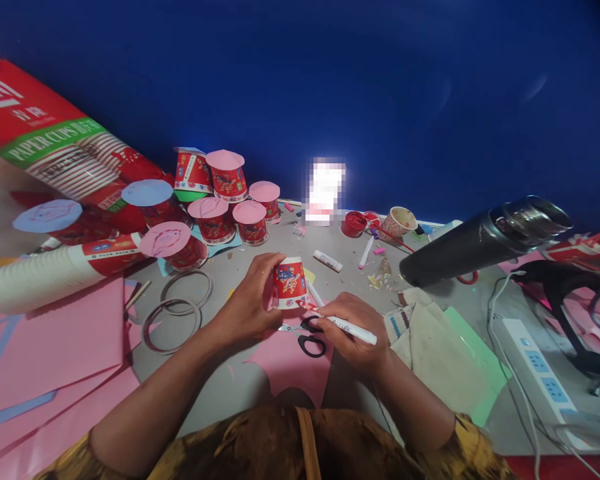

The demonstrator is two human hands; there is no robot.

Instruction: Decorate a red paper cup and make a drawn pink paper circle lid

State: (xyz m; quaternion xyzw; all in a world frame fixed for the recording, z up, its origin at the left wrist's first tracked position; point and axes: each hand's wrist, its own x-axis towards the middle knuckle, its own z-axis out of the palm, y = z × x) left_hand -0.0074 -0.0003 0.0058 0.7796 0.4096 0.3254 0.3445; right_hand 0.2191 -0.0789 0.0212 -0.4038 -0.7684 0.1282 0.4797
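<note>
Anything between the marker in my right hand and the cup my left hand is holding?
Nothing visible. The marker tip meets the cup at its lower edge. The scissors lie flat on the pink paper beneath, not between them.

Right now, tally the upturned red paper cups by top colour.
Red paper cups with pink paper discs: 5
Red paper cups with blue paper discs: 2; a third behind is unclear
Uncapped red paper cup in the left hand: 1
Total: 8 sure
</note>
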